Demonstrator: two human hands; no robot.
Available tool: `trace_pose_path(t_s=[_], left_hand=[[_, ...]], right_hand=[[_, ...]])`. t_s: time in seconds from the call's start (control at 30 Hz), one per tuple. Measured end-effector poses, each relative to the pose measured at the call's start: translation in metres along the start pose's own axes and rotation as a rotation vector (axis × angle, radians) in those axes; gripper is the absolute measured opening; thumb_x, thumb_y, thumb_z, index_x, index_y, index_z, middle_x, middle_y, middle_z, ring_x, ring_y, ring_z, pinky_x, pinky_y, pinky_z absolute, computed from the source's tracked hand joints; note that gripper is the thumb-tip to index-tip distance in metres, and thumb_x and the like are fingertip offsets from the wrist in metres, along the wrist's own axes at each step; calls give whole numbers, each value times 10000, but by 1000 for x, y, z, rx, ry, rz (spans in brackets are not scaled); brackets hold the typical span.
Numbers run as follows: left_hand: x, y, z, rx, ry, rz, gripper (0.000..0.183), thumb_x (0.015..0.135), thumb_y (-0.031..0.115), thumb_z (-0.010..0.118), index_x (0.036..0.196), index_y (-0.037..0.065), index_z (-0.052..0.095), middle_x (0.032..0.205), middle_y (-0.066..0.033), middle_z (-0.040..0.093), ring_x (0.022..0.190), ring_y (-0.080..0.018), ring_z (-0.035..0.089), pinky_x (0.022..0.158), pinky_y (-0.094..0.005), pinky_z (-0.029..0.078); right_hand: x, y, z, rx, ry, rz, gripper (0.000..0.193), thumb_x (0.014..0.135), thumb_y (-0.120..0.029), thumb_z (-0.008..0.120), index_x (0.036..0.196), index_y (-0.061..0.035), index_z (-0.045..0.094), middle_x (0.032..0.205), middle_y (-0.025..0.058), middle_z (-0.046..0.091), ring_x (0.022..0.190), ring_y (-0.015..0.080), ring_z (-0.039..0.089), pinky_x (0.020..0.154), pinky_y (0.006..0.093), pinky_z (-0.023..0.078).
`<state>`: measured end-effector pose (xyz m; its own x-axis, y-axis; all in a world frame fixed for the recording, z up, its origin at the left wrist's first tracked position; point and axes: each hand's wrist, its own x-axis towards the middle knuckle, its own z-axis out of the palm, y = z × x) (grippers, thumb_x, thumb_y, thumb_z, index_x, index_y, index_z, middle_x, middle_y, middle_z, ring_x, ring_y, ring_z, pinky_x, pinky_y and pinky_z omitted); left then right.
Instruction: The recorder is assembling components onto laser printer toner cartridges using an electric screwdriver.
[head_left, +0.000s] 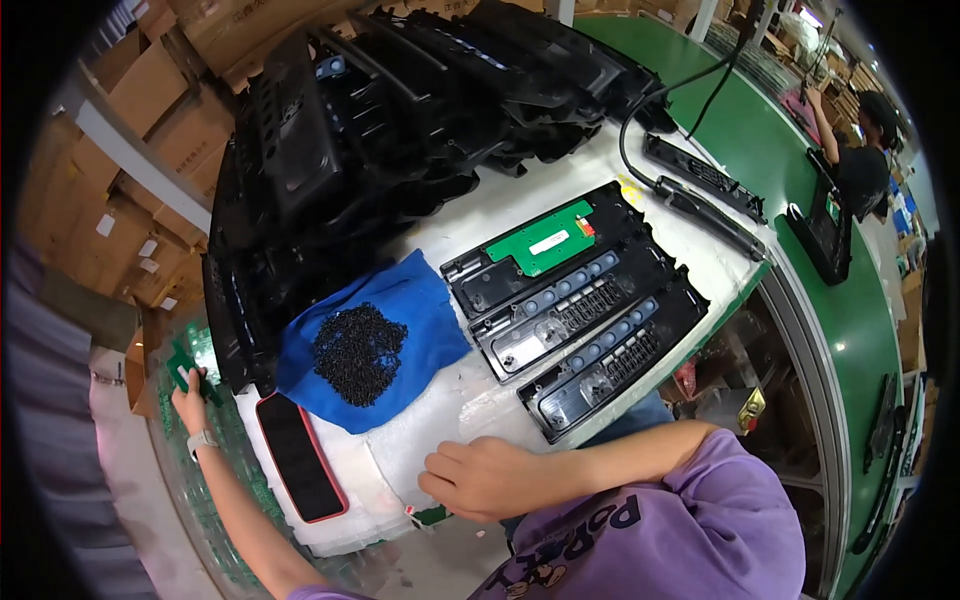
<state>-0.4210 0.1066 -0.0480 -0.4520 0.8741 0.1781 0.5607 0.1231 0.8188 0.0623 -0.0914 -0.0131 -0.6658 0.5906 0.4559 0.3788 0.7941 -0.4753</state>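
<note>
At the far left, my left hand (190, 405) reaches out, its fingers closed on a green circuit board (181, 368). My right hand (470, 481) lies loosely fisted at the near edge of the white work surface (410, 455), with nothing visible in it. To the right are three black plastic panels side by side. The farthest panel (480, 287) carries a green circuit board (548, 240) with a white label. The middle panel (512, 345) and the nearest panel (560, 405) show grey round buttons and no board. Many small black screws (360, 352) are heaped on a blue cloth (425, 345).
A phone with a red case (298, 460) lies near my left forearm. Black plastic housings (330, 150) are piled at the back. A corded electric screwdriver (712, 217) rests at the right, near a green conveyor (830, 330). Another person (860, 155) works farther off.
</note>
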Motion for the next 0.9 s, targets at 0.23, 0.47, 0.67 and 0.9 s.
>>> trace_pose_path(t_s=[0.23, 0.47, 0.67, 0.9], left_hand=[[-113, 98, -56, -421, 244, 169, 379, 879, 297, 593, 1091, -17, 607, 946, -35, 628, 803, -92, 538, 677, -242, 415], [-294, 238, 38, -486, -208, 227, 313, 880, 204, 578, 1082, -32, 542, 958, -95, 618, 840, -132, 569, 736, -272, 461], [-323, 308, 106, -445, -547, 471, 206, 822, 83, 571, 952, -77, 581, 884, -107, 635, 790, -158, 589, 718, -265, 460], [-326, 344, 177, -401, -845, 737, 162, 827, 51, 581, 934, -71, 591, 976, -120, 602, 822, -179, 598, 730, -277, 473]], right_hand=[[-8, 0, 0, 139, 118, -47, 186, 743, -158, 614, 862, -49, 524, 748, 46, 454, 697, 172, 517, 462, 294, 413], [-2, -14, -45, 820, 377, 200, 401, 790, -99, 646, 1157, 0, 519, 1022, 93, 548, 910, 185, 561, 708, 283, 485], [-48, 4, -82, 1026, 741, 385, 291, 817, 59, 574, 1103, 65, 522, 1047, 107, 533, 950, 148, 557, 822, 256, 464], [-86, 32, -120, 1192, 991, 614, 165, 830, 49, 586, 989, 17, 556, 1004, 71, 596, 819, 91, 564, 696, 205, 452]])
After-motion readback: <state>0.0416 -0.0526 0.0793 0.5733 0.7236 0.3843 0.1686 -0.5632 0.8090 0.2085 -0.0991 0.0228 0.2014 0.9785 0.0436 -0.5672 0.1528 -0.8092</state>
